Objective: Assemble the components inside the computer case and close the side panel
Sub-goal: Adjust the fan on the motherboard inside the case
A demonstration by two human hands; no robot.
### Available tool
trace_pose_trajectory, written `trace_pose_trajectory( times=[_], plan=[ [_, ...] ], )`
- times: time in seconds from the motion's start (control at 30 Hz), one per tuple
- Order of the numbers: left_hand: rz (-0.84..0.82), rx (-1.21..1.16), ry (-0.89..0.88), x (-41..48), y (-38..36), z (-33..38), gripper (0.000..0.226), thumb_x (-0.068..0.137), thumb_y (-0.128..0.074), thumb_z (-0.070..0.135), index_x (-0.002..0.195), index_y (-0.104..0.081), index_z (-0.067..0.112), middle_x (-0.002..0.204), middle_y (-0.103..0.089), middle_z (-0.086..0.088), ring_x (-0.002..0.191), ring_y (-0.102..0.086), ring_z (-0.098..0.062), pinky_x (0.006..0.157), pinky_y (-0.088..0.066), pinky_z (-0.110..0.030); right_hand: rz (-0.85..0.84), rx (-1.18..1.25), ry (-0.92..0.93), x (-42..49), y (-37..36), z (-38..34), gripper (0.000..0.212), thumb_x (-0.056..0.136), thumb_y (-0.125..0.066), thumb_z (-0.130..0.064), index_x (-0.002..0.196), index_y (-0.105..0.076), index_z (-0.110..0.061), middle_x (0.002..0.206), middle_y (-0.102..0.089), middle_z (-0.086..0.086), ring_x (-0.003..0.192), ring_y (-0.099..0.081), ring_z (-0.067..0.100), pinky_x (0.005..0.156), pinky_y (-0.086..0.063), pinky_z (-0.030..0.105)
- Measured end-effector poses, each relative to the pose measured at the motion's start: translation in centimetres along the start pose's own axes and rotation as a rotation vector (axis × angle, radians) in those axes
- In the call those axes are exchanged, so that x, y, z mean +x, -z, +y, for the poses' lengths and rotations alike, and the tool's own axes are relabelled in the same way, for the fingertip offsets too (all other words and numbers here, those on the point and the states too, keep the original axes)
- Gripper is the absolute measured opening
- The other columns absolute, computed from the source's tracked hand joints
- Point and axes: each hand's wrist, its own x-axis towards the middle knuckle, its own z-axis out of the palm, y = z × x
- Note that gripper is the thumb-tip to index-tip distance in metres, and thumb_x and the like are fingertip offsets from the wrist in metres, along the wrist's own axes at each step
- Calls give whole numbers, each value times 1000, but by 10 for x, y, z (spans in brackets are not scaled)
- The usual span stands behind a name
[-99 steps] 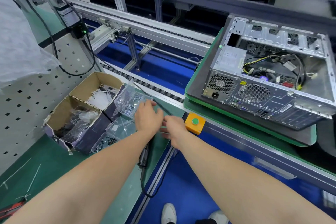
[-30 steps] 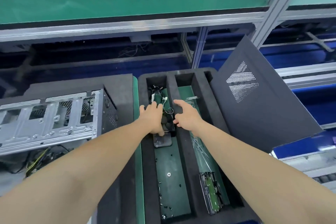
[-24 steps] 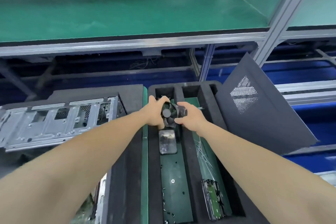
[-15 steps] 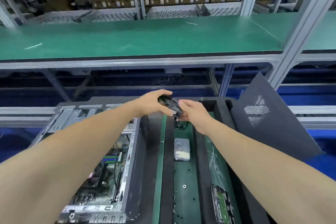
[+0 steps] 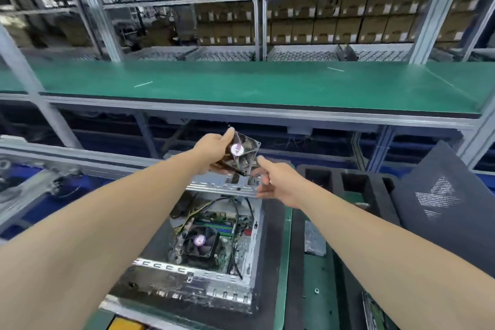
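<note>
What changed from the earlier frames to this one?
The case fan was lifted out of the foam tray and carried left. The left hand and right hand now hold it above the open computer case. The side panel still leans at the tray's right, and the case is still open.

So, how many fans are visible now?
2: a loose fan held by the left hand and right hand above the computer case; a cooler fan inside it. Others may be hidden.
</note>
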Motion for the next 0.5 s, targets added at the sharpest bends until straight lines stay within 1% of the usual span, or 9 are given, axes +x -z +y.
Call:
trace_pose_trajectory(
  times=[0.07,0.13,0.2,0.27,0.33,0.4,0.43,0.47,0.5],
  plan=[
    [-2,-74,-20,0,19,-13,56,100,-43,67,103,-62,15,110,-70,-23,77,-75,-31,53,-61,-36,-28,-23,-10,0,-13,2,48,103,-59,-54,105,-64,-7,58,-41,-3,53,-50,15,61,-58,32],
    [10,-138,-27,0,39,-27,54,101,-42,65,106,-59,14,118,-67,-24,92,-74,-37,53,-60,-36,-52,-119,-5,2,-25,7,46,102,-60,-56,99,-60,-10,58,-37,-5,48,-39,12,50,-45,25],
    [7,-145,-39,1,59,-43,58,100,-43,66,111,-55,10,120,-63,-25,101,-71,-38,58,-63,-43,-99,-213,-10,4,-35,14,48,103,-60,-56,102,-63,-8,59,-31,-6,47,-29,12,46,-32,24],
    [-62,-85,-73,0,79,-58,61,99,-45,68,113,-54,9,114,-63,-18,98,-69,-31,65,-65,-45,-162,-292,-28,6,-45,21,51,104,-59,-54,109,-68,-4,61,-31,-5,49,-24,13,46,-24,25],
    [-187,-33,-96,-1,97,-70,53,97,-54,64,105,-56,11,108,-61,-11,92,-67,-26,67,-65,-44,-223,-397,-59,6,-55,28,44,107,-58,-47,117,-72,-7,68,-39,-3,51,-23,13,48,-21,26],
    [-307,6,-95,-2,112,-81,41,96,-64,55,94,-56,15,107,-59,-8,94,-64,-25,69,-65,-47,-261,-511,-83,5,-69,36,32,109,-58,-39,115,-76,-13,82,-53,4,52,-24,12,48,-22,26],
    [-340,57,-106,-1,117,-86,38,95,-66,51,92,-57,15,110,-59,-8,96,-64,-25,65,-64,-45,-259,-553,-88,5,-75,40,29,109,-59,-36,112,-77,-14,89,-58,6,52,-25,12,47,-24,25],
    [-364,116,-119,0,121,-92,35,95,-67,48,93,-58,14,111,-59,-7,93,-66,-23,62,-63,-40,-241,-580,-90,5,-81,44,27,108,-60,-34,111,-78,-15,90,-60,7,51,-26,12,47,-25,25],
    [-395,153,-132,1,124,-97,29,96,-69,42,97,-58,15,112,-59,-6,86,-67,-21,62,-62,-37,-216,-600,-94,3,-86,48,26,108,-60,-33,112,-79,-16,85,-60,6,50,-28,13,47,-26,25]
  ],
)
